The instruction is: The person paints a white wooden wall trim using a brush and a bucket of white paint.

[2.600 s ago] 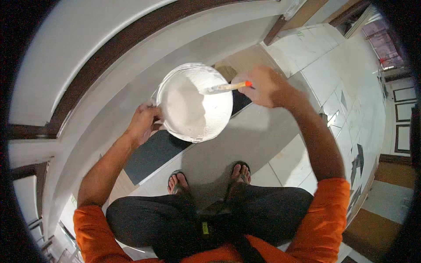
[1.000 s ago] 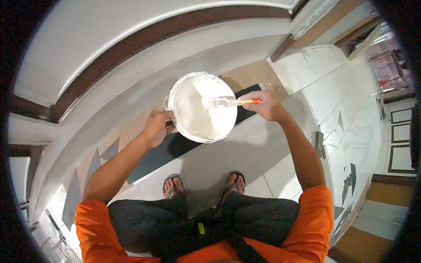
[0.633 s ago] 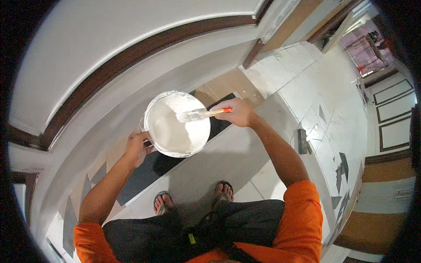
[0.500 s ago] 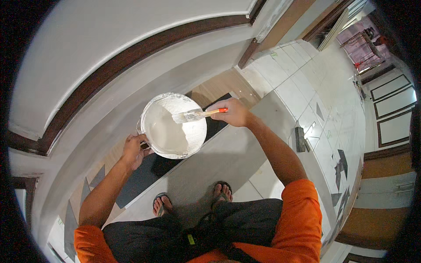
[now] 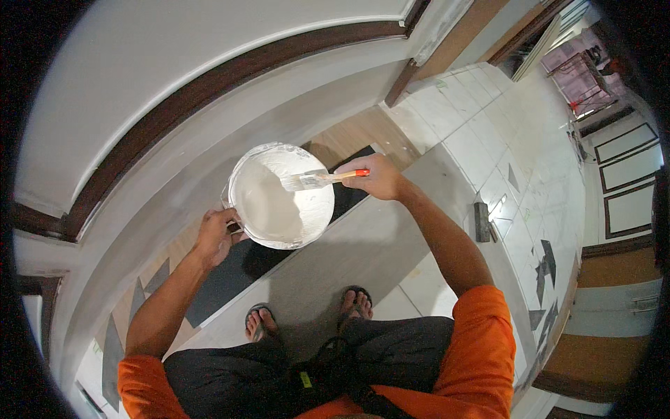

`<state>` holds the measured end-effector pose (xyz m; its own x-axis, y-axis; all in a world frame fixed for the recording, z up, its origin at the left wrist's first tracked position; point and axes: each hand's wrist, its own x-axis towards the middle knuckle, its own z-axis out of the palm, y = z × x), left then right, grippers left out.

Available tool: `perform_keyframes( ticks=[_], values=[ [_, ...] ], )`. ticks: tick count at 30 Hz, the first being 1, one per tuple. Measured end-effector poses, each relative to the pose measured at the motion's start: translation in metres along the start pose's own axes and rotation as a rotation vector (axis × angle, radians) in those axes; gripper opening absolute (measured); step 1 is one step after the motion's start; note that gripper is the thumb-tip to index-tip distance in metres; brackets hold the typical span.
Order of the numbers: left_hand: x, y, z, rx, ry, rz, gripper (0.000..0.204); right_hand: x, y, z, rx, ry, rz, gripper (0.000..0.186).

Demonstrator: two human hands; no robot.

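A round white bucket (image 5: 315, 218) with a smeared rim hangs in front of me, pale off-white paint (image 5: 262, 206) filling its lower left side as I look in. My left hand (image 5: 216, 237) grips the bucket at its left rim, where the wire handle shows. In my right hand (image 5: 377, 177) is a paintbrush (image 5: 340, 177) with a wooden, orange-tipped handle. Its paint-coated bristles reach over the bucket's right inner wall, near the edge of the paint. Whether the bristles touch the wall I cannot tell.
A white wall with dark brown trim (image 5: 202, 80) runs along the left and far side. Below the bucket lie a black strip (image 5: 230, 283) and wood-look planks (image 5: 349, 143). A dark block-shaped tool (image 5: 481, 222) rests on the right. Dark scraps (image 5: 544, 269) litter the white tiles.
The paintbrush and my right hand have shifted slightly to the right over the bucket. The bucket has tilted or moved only a little, with my left hand still on it.
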<state>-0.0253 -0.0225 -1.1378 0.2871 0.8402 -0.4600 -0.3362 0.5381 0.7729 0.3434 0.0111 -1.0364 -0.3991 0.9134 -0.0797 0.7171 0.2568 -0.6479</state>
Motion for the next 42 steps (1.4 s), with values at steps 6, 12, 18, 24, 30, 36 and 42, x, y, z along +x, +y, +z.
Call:
perform_keyframes(
  ticks=[6, 12, 18, 24, 30, 36, 42],
  values=[
    [0.0, -0.001, -0.006, 0.004, -0.024, 0.03, 0.021, 0.001, -0.003, 0.002, 0.021, -0.009, 0.016, 0.026],
    [-0.006, -0.003, -0.006, -0.025, 0.015, -0.008, 0.022, -0.001, -0.006, 0.004, 0.044, -0.036, 0.026, 0.027],
    [-0.006, -0.007, -0.014, 0.033, 0.07, -0.004, 0.024, 0.001, -0.014, 0.008, -0.024, -0.024, 0.017, 0.028],
    [0.007, -0.011, -0.024, -0.005, 0.015, -0.013, 0.019, 0.001, -0.014, 0.015, -0.052, -0.065, 0.141, 0.032],
    [0.006, -0.016, -0.03, 0.023, 0.05, -0.034, 0.025, 0.001, -0.014, 0.027, 0.0, 0.004, 0.051, 0.027],
    [0.005, -0.017, -0.032, -0.059, 0.033, -0.033, 0.026, 0.002, -0.016, 0.03, 0.027, 0.005, 0.067, 0.024],
    [0.007, -0.018, -0.033, -0.02, 0.041, -0.027, 0.02, 0.003, -0.015, 0.029, 0.027, -0.008, 0.08, 0.024]
  ],
)
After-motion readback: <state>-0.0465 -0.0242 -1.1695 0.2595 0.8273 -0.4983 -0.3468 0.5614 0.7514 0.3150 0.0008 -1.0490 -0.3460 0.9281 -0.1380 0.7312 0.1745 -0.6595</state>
